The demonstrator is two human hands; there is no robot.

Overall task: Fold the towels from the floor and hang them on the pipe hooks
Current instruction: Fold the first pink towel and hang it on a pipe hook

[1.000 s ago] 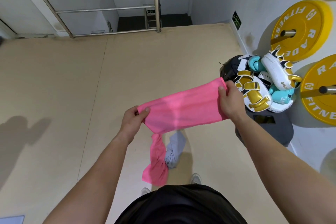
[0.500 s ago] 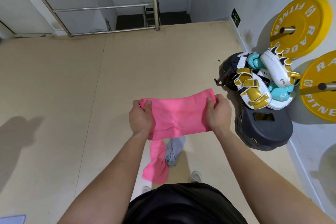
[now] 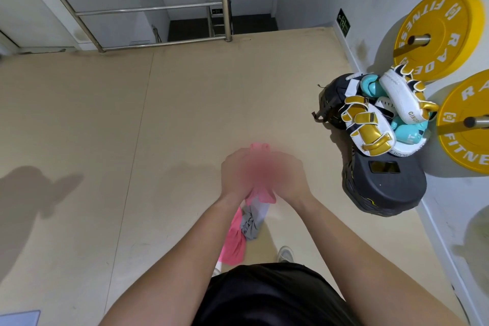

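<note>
A pink towel (image 3: 260,194) is pressed between my two hands in front of my waist, blurred by motion, with only its top and bottom edges showing. My left hand (image 3: 236,176) and my right hand (image 3: 287,176) are close together, both gripping it. Below them on the floor lie another pink towel (image 3: 232,239) and a grey towel (image 3: 252,219), bunched up side by side near my shoe (image 3: 285,254). No pipe hooks are in view.
A black pad (image 3: 383,188) with white-and-gold boxing mitts (image 3: 367,124) and teal gloves lies at the right wall. Two yellow weight plates (image 3: 434,34) hang on wall pegs. A steel railing (image 3: 148,8) guards the stairwell at the far end.
My hands have come together from wide apart, bringing the two ends of the pink towel against each other. The view has tipped slightly down.
</note>
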